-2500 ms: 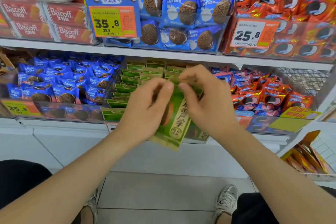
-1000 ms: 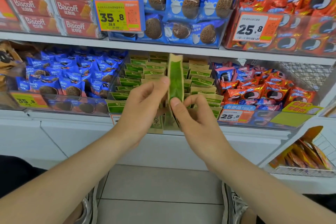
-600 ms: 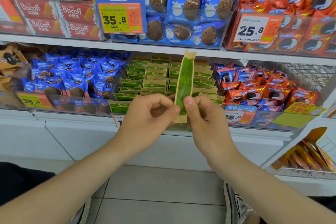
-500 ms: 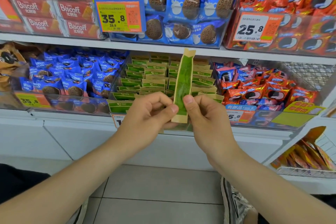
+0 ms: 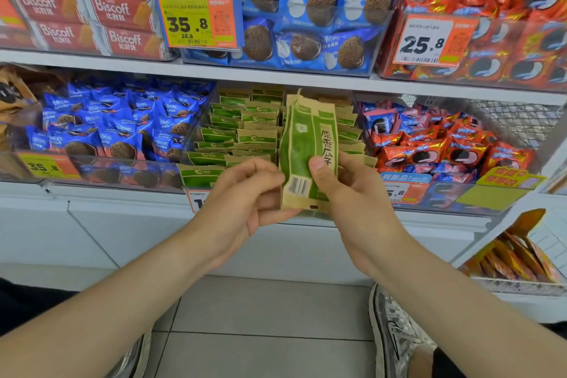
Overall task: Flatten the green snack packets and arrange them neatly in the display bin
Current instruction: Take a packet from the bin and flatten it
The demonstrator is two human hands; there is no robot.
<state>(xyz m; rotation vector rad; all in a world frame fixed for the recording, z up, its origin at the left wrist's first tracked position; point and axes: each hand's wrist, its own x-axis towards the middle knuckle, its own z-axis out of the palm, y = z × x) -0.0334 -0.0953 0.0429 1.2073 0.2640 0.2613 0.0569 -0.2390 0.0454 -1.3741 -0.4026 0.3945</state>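
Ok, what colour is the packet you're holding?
The packet is green with tan edges and a white barcode patch; the head view shows it.

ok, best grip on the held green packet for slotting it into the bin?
Probably the tan top seal, pinched across its flat faces from above. The green packet stands upright, left hand and right hand pinching its lower end; packets in the display bin stand tops up, so the bottom should enter first.

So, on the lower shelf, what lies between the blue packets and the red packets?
In the head view, the display bin of green snack packets lies between them. The left hand and right hand grip a loose packet in front of it.
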